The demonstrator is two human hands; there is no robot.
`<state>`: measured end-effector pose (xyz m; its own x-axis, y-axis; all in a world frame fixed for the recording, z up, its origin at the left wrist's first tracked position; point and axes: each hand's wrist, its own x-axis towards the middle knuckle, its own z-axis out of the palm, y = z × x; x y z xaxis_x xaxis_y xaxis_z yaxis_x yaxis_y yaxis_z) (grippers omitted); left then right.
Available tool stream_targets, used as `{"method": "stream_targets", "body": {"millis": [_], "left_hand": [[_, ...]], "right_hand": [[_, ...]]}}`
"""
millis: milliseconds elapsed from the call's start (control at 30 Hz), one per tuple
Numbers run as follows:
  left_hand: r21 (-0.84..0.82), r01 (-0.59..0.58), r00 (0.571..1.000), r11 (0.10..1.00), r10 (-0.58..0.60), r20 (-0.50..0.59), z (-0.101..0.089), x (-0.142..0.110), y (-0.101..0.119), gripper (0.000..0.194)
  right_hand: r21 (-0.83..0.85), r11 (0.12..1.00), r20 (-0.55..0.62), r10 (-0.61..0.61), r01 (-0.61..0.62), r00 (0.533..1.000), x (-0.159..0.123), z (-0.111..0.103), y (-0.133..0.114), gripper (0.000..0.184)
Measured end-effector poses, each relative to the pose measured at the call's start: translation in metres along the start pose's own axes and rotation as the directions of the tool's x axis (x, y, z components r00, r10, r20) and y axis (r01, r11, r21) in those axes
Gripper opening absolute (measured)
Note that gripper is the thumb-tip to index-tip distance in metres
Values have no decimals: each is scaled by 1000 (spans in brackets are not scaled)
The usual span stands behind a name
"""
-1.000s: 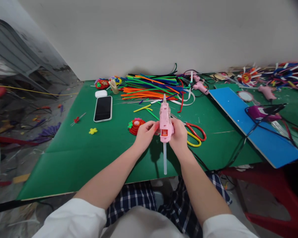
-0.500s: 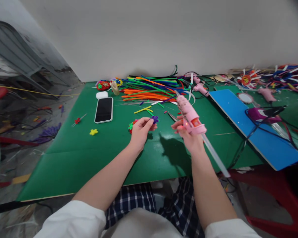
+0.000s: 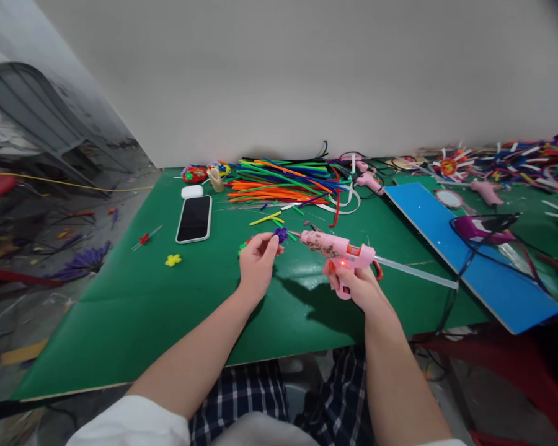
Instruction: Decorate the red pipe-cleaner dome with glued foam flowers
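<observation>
Between the thumb and fingers of my left hand (image 3: 256, 263) is a small purple pipe-cleaner flower (image 3: 281, 234). My right hand (image 3: 359, 286) is closed round the handle of a pink glue gun (image 3: 337, 248), whose red light glows. The gun points left, with its nozzle close to the flower; whether they touch I cannot tell. A clear glue stick (image 3: 416, 271) sticks out of its back end. Behind my left hand lies a red and green piece (image 3: 243, 247), mostly hidden. A yellow flower (image 3: 173, 260) rests on the table to the left.
A pile of coloured pipe cleaners (image 3: 279, 183) lies along the wall. Left of it is a phone (image 3: 194, 219) beside a white case (image 3: 192, 191). To the right, a blue board (image 3: 469, 254) carries a purple glue gun (image 3: 482, 229) and black cords. Red-handled pliers (image 3: 377, 270) are partly hidden.
The glue gun has swung from pointing up and away to pointing left, its nozzle now by the purple flower. My left hand still holds the flower; the view has shifted slightly.
</observation>
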<state>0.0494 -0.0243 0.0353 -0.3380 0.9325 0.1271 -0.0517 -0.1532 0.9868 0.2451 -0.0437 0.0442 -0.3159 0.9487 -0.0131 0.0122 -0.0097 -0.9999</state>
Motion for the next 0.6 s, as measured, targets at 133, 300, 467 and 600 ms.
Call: {"method": "stream_targets", "body": {"millis": [133,300,467,600], "left_hand": [[27,-5,1000,1000,4,13,1,-2,1,21],[18,-21,1000,1000,20,24,2,-3,0,21],[35,-9,999,999,8,32,2,-3,2,20],[41,-9,999,999,7,44,1,-3,3,19]], "right_hand": [[0,1000,-15,19,-19,1000,1,1,0,27],[-2,998,-12,57,-57,998,2,5,-5,26],[40,984,-42,175,-173,984,2,12,-10,27],[42,979,-30,202,-200,979,1,14,-12,26]]}}
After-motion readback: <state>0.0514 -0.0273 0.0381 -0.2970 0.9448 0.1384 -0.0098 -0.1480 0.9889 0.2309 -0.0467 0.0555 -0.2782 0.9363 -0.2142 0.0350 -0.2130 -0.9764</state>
